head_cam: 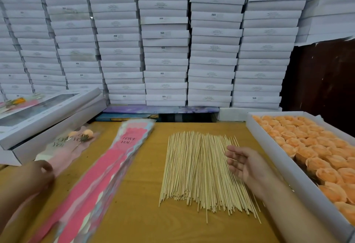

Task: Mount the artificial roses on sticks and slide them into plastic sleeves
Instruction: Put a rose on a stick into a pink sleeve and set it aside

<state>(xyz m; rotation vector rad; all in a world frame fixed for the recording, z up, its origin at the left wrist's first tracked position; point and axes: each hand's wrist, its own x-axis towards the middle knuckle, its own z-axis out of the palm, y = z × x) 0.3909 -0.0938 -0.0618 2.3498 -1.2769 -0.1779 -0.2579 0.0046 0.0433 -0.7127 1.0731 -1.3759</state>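
Hovering with fingers loosely spread, the right hand (pixel 242 163) sits over the right edge of the sticks (pixel 199 169) at frame centre; roses (pixel 315 152) fill the tray (pixel 284 158) right; left hand (pixel 41 173) blurred, grip unclear, beside sleeves (pixel 107 168)

Pile of thin wooden sticks (pixel 201 169) mid-table, long pink plastic sleeves (pixel 107 171) to its left, white tray of orange roses (pixel 282 158) right, stacked white boxes (pixel 165 41) behind.

Bare tabletop (pixel 153 166) between sleeves (pixel 107 168) and sticks (pixel 199 168); boxes (pixel 165 41) wall the back
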